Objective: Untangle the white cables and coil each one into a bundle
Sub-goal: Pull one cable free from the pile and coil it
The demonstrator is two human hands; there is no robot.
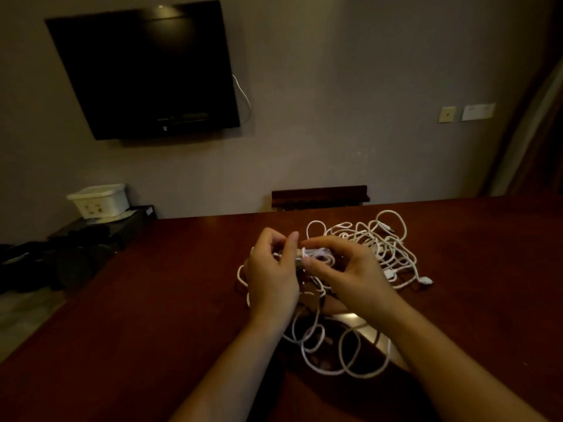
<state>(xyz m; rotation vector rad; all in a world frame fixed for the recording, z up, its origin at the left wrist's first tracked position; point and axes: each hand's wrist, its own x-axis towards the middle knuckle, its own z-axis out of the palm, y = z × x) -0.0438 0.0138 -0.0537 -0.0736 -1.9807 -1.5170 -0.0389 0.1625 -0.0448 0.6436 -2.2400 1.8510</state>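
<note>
We see two bare forearms coming in from the bottom edge, no sleeves anywhere up to the frame edge. Left hand (pixel 271 269) and right hand (pixel 350 272) both bare: we spot no gloves, rings, watch or wristbands. Fingernails look short and unpainted where the light catches them. Dim lighting, so finer detail on the wrists is hard for us to tell.
</note>
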